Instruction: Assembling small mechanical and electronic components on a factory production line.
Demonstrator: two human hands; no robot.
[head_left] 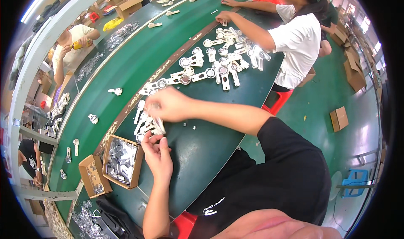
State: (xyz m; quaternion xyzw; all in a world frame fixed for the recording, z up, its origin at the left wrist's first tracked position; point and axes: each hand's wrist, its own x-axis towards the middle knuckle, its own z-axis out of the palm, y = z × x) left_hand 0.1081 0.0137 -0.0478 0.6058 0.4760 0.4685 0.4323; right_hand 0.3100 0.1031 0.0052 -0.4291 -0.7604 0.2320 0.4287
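Note:
My right hand (168, 104), smeared by motion, is closed on a pale, elongated piece (159, 125) that looks like a white fan housing. Just below it, my left hand (158, 159) is raised palm up, its fingers loosely curled and apart. Its fingertips come close to the lower end of that piece; whether they touch it I cannot tell. Beside both hands lies a small heap of white handheld-fan housings (140, 112), partly hidden by the right hand. A larger pile of these housings (223, 68), with round heads and straight handles, spreads farther up the dark green table.
Left of my left hand stand a cardboard box (138, 165) of shiny silvery parts and a smaller open carton (86, 169). A green conveyor belt (126, 66) carries scattered fan parts. A co-worker in a white shirt (296, 49) sits at the pile's far side; others work across the belt.

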